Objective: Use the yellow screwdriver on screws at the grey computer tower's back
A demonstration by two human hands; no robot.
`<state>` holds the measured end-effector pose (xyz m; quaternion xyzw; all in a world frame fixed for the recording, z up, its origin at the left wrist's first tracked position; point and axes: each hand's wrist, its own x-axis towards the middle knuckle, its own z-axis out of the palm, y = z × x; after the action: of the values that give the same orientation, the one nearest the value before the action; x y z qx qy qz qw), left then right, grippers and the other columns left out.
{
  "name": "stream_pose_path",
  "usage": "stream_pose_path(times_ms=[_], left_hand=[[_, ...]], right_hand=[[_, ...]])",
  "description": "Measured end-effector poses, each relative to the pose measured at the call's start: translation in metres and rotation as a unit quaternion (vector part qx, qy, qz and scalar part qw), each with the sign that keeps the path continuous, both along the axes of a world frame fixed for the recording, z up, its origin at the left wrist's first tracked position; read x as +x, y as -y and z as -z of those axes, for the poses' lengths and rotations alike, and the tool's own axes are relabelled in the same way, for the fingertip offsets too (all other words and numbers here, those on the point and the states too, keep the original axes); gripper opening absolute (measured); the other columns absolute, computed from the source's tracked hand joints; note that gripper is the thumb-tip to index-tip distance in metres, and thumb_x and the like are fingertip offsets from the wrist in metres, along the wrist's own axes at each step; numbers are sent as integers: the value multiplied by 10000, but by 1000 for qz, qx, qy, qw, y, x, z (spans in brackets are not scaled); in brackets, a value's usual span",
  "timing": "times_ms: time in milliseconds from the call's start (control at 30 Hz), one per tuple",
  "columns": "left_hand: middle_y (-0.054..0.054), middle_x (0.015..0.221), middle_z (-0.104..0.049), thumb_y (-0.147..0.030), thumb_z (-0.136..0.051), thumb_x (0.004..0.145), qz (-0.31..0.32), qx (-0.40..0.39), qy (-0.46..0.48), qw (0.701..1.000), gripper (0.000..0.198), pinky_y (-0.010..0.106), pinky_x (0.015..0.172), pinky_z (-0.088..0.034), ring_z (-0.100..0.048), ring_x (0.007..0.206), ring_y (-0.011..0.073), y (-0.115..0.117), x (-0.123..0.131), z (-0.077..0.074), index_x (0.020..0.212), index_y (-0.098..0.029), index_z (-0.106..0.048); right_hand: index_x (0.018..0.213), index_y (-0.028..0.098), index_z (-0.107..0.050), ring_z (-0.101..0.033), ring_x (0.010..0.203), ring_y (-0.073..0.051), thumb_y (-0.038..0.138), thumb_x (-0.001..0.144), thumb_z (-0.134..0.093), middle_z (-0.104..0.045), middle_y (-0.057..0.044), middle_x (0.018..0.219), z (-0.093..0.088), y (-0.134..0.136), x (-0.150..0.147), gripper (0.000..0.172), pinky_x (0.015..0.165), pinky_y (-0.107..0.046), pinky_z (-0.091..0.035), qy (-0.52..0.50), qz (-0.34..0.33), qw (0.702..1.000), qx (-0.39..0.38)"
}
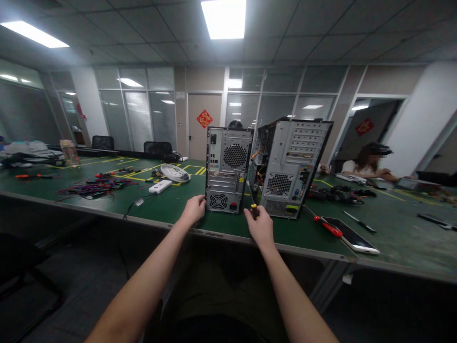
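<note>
Two computer towers stand upright side by side on the green table, rear panels facing me. My left hand (194, 209) touches the lower left edge of the smaller tower (225, 178); its fingers are partly hidden behind that edge, so their closure does not show. In my right hand (262, 227) is a screwdriver (253, 207) with a yellow and black handle, its shaft pointing up and away between the towers. The larger tower (291, 162), to the right, has its left side uncovered, with wires and parts showing inside.
A red-handled screwdriver (330, 227) touches a phone (353, 237) at right. A slim knife-like tool (360, 222) lies beyond. On the left are a power strip (160, 186), a white oval basket (174, 173) and tangled wires (94, 187). Another person (369, 164) sits at far right.
</note>
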<state>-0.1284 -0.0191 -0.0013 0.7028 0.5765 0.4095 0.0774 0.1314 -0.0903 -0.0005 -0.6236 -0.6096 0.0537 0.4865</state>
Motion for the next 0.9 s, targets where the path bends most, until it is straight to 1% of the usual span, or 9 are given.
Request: stream_pose_path(times_ms=[67,167,333,467,600,667,733,833,900], left_hand=[[135,1159,-751,-170,-514,951,-12,11,-13,1000,331,348,1003,-494,-692,1089,259,5,9,2,1192,-150,-740],[154,1113,-746,-176,-516,958,-37,19,-21,999,311,352,996,-484,-689,1074,275,8,13,3,1154,-142,-755],[144,993,-729,-207,-490,976,-51,27,-54,997,296,341,920,-491,-684,968,272,10,15,-1,1051,-155,-771],[124,959,-714,-212,-489,975,-64,29,-74,995,284,321,905,-484,-671,945,256,12,16,-3,1027,-173,-766],[120,967,-713,-212,-486,979,-42,25,-67,997,289,315,910,-476,-671,958,253,11,23,-2,1021,-176,-769],[123,982,-720,-202,-494,975,-21,32,-47,998,287,320,916,-474,-673,968,254,9,29,0,1042,-173,-771],[123,1001,-732,-197,-516,964,1,38,-5,999,275,321,920,-475,-680,976,250,6,34,3,1060,-169,-772],[106,990,-753,-205,-593,922,21,20,116,993,247,312,899,-487,-694,951,229,0,37,10,1094,-156,-762],[64,853,-745,-241,-629,898,31,0,212,977,278,294,793,-503,-687,810,199,-2,36,15,1137,-149,-737]], right_hand=[[1118,208,-656,-707,956,-246,471,943,-563,-755,-97,1038,-10,-13,-10,330,802,-313,-499,77,32,996,-31],[1237,205,-662,-696,1056,-254,468,957,-593,-734,-121,1179,-21,-28,-21,390,865,-316,-500,108,42,992,-41],[1175,238,-718,-711,1021,-268,470,989,-555,-758,-118,1108,-27,-36,-31,339,864,-330,-510,141,56,985,-77],[1299,257,-673,-698,1075,-277,501,1012,-493,-742,-124,1185,-25,-37,-31,418,888,-345,-512,145,71,982,-102],[1334,255,-655,-690,1096,-287,482,1015,-490,-737,-129,1196,-25,-40,-25,425,893,-354,-509,136,85,980,-114],[1328,247,-655,-690,1089,-290,463,1015,-492,-740,-134,1177,-27,-42,-20,414,884,-359,-508,129,92,980,-118],[1304,233,-657,-692,1073,-284,441,1016,-491,-739,-138,1165,-30,-39,-15,392,871,-355,-504,123,98,981,-115],[1241,208,-645,-685,1069,-263,426,1012,-489,-712,-138,1217,-32,-27,-7,353,851,-328,-497,117,105,983,-92],[1235,193,-594,-677,1064,-268,488,994,-491,-691,-141,1233,-29,-14,-2,395,835,-322,-494,109,111,985,-71]])
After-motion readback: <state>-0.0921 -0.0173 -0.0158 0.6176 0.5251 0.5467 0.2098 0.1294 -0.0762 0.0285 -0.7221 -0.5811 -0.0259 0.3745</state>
